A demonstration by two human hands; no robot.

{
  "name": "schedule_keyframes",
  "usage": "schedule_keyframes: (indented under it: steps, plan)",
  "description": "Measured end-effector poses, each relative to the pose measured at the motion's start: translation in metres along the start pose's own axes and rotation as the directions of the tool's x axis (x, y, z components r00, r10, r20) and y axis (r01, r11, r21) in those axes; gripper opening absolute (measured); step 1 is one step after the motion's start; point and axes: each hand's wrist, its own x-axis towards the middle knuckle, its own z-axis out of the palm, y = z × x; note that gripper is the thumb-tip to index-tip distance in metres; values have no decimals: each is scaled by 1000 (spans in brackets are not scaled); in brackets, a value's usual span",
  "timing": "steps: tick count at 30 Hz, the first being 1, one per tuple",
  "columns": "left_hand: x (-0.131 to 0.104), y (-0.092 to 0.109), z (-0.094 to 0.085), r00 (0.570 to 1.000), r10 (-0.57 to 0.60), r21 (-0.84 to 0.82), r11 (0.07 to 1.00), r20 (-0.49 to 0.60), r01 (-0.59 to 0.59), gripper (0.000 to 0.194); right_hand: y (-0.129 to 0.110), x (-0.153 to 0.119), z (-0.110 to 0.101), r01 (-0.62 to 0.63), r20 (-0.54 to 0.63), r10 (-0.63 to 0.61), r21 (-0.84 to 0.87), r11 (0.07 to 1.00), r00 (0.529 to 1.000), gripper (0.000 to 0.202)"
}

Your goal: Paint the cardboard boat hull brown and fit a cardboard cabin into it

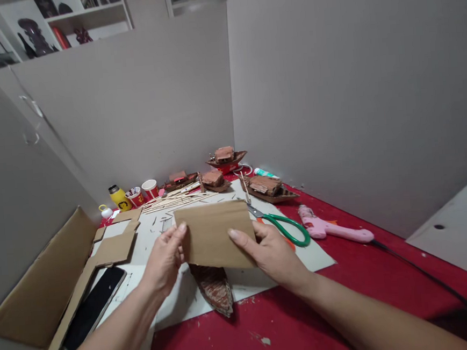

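Observation:
A rectangular piece of brown cardboard (214, 236) is held up between my two hands, over white paper (316, 257) on the red table. My left hand (169, 255) pinches its left edge, thumb in front. On the right, my right hand (274, 250) grips the other edge, with the thumb across the front face and the fingers behind. Below the cardboard, a small brown boat hull (216, 292) lies on the paper, its upper end hidden. Green-handled scissors (288, 230) rest just beyond my right hand.
A pink glue gun (339, 231) with a black cord lies at right. Several model boats (269, 187), thin sticks (174, 201), paper cups (150, 189) and a yellow bottle (120, 198) stand toward the back. Cardboard pieces (112, 248) and a black phone (94, 307) are at left.

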Motion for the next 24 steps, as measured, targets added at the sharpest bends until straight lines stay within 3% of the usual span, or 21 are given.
schedule_keyframes:
  steps: [5,11,18,21,24]
  plan:
    - [-19,-8,20,998,58,21,998,-36,-57,51,2,-8,1,-64,86,54,120,991,995,47]
    - [-34,-7,32,989,90,-33,995,-115,-94,53,12,-4,-7,-86,179,40,257,963,983,44]
    - [-40,-10,44,998,36,-135,990,-56,-43,56,16,-6,-6,-82,212,-8,412,907,977,47]
    - [-36,-13,44,998,39,-134,990,-46,-45,56,11,-5,-6,-99,212,7,427,899,977,49]
    - [-29,-11,37,988,144,-17,989,-49,-145,53,5,0,-10,-100,208,20,386,917,978,46]
